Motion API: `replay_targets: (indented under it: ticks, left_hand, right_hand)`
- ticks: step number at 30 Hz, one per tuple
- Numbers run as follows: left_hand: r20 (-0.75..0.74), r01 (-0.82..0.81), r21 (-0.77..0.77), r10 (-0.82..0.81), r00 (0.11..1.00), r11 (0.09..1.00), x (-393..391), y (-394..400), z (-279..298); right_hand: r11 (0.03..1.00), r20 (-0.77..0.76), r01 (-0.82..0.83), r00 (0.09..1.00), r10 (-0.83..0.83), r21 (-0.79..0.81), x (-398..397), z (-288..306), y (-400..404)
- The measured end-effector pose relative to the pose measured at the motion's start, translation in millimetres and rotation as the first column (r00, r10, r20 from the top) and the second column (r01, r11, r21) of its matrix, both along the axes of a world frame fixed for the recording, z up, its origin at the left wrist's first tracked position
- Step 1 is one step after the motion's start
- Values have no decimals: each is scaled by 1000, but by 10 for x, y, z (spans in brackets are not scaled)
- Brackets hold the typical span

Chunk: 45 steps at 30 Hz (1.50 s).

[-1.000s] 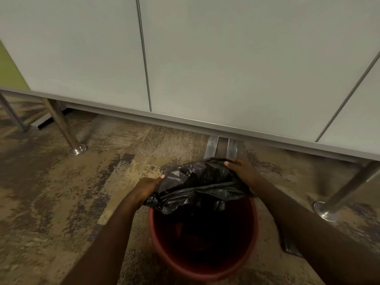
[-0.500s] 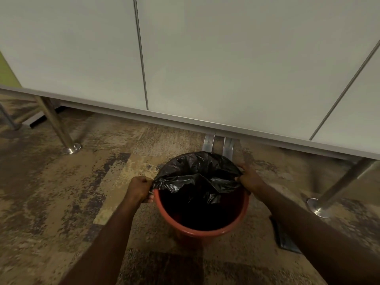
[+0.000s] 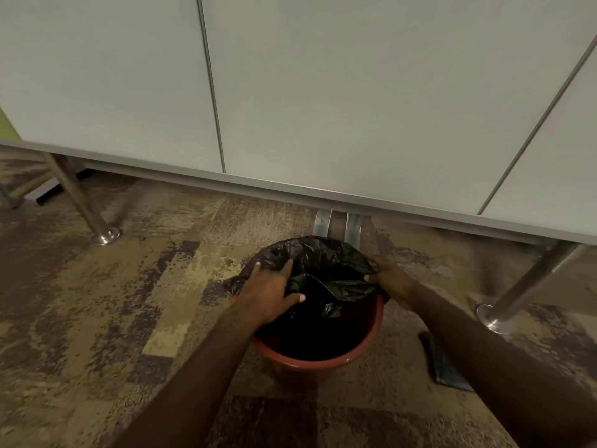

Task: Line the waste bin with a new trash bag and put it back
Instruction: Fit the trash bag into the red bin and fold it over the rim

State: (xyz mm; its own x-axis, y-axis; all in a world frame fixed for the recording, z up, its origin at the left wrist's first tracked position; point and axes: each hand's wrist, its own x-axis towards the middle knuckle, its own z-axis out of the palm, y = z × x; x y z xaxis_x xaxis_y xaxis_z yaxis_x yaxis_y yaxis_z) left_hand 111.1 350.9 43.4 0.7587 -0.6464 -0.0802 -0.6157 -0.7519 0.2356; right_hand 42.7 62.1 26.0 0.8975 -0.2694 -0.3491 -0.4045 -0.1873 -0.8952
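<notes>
A red round waste bin [image 3: 323, 362] stands on the carpet just in front of a table edge. A black trash bag [image 3: 326, 263] is draped over its far rim and hangs inside; the near rim is bare red. My left hand [image 3: 269, 291] lies spread on the bag at the bin's left rim, fingers on the plastic and thumb over the opening. My right hand [image 3: 389, 279] pinches the bag's edge at the right rim.
A large white table top [image 3: 323, 108] fills the upper view, with slanted metal legs at the left [image 3: 80, 202] and right [image 3: 529, 279] and a metal bracket [image 3: 337, 226] behind the bin. A flat dark folded object [image 3: 442, 363] lies on the patterned carpet to the right.
The bag went from bunched above the bin to spread over the far rim. My left hand has moved from outside the left rim onto the bag on top of the rim.
</notes>
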Motion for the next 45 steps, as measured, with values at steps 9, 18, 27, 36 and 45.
replay_targets:
  ticks: [9, 18, 27, 36, 45]
  left_hand:
    - [-58, 512, -59, -515, 855, 857, -282, 111, 92]
    - [25, 690, -78, -690, 723, 720, -464, 270, 119]
    - [386, 711, 1, -656, 649, 704, -612, 674, -164]
    - [572, 602, -54, -470, 673, 797, -453, 1009, -529]
    - [360, 147, 46, -154, 920, 988, -25, 1359, -638]
  right_hand:
    - [549, -20, -223, 936, 351, -805, -132, 253, 203]
    - [104, -265, -638, 456, 849, -763, -822, 387, 803]
    - [14, -237, -404, 562, 792, -915, -1301, 84, 501]
    - [-59, -174, -219, 555, 814, -974, -1292, -82, 244]
    - [43, -148, -248, 702, 697, -968, -1132, -208, -15]
